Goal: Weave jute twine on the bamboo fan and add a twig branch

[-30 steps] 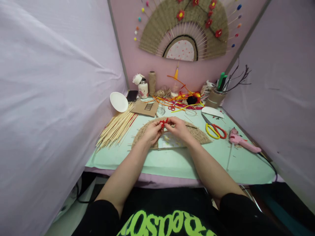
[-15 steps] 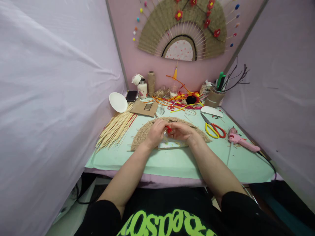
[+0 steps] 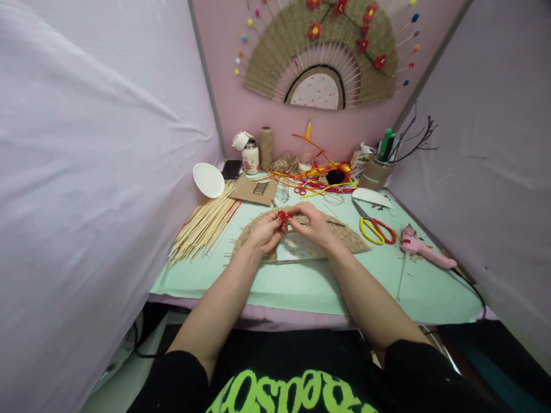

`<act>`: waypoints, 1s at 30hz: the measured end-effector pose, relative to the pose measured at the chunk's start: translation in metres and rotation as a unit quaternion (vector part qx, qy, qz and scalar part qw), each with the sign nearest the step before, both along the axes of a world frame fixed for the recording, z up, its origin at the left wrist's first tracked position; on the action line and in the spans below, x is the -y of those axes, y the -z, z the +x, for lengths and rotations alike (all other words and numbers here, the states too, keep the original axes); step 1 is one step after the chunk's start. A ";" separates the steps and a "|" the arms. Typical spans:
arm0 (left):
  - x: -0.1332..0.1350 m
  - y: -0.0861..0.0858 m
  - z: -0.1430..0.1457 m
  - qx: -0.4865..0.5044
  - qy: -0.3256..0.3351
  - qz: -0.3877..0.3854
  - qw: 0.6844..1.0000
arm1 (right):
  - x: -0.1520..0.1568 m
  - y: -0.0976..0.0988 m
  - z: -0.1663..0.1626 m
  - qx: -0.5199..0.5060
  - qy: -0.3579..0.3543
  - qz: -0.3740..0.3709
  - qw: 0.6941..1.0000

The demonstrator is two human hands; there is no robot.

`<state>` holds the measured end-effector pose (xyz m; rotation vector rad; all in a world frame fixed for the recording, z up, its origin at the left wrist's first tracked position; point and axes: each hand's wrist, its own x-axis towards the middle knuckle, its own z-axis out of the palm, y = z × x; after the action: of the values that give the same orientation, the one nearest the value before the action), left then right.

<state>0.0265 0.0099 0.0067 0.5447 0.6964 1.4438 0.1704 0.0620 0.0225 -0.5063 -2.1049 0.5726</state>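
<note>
A small red flower [image 3: 283,217], seemingly bent from fuzzy pipe cleaner, is pinched between both hands. My left hand [image 3: 267,232] grips it from the left with thumb and fingers. From the other side, the fingertips of my right hand [image 3: 310,225] close on its right edge. Both hands hover over a woven half-round fan [image 3: 249,235] made of twine and thin sticks, lying on the table. Its pale patterned inner half-circle [image 3: 297,248] shows below my hands, while the fan's middle is partly covered by them.
Bamboo sticks [image 3: 202,223] and a white bowl [image 3: 209,180] lie left. Scissors [image 3: 372,226] and a pink glue gun [image 3: 424,249] rest right. Coloured pipe cleaners [image 3: 318,180], a bottle [image 3: 250,158] and a pen holder [image 3: 376,172] stand behind. A finished fan [image 3: 275,51] hangs on the wall.
The red flower has shifted slightly left and up and shows more openly. My left hand has turned palm-up around it; my right hand has rolled over, its back now facing up.
</note>
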 end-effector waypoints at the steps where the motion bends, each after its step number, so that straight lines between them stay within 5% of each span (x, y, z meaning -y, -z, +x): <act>1: 0.000 0.000 0.000 0.003 0.000 0.003 1.000 | 0.001 0.000 0.000 0.000 0.001 0.004 1.000; 9: -0.002 0.006 0.005 -0.048 -0.028 0.050 0.997 | 0.003 0.002 -0.002 0.009 0.027 -0.030 0.999; 14: -0.001 0.007 0.005 -0.197 -0.103 0.105 0.969 | 0.005 0.002 -0.005 -0.026 0.013 -0.202 0.979; 19: 0.012 -0.008 0.005 -0.404 -0.144 0.175 0.886 | -0.003 0.003 0.001 -0.051 -0.099 -0.433 0.894; 22: 0.018 -0.015 0.007 -0.430 -0.117 0.214 0.869 | -0.005 0.004 0.006 -0.030 -0.160 -0.551 0.818; 24: 0.019 -0.016 0.009 -0.426 -0.123 0.222 0.868 | -0.004 0.003 0.007 -0.028 -0.170 -0.581 0.795; 27: 0.015 -0.012 0.010 -0.407 -0.180 0.188 0.875 | -0.002 0.002 0.003 -0.050 -0.138 -0.556 0.818; 30: 0.009 -0.007 0.009 -0.364 -0.231 0.118 0.895 | -0.001 0.001 -0.003 -0.093 -0.040 -0.450 0.887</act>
<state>0.0356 0.0009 0.0136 1.2047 1.3161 1.7839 0.1673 0.0632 0.0217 -0.8266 -1.5797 1.5980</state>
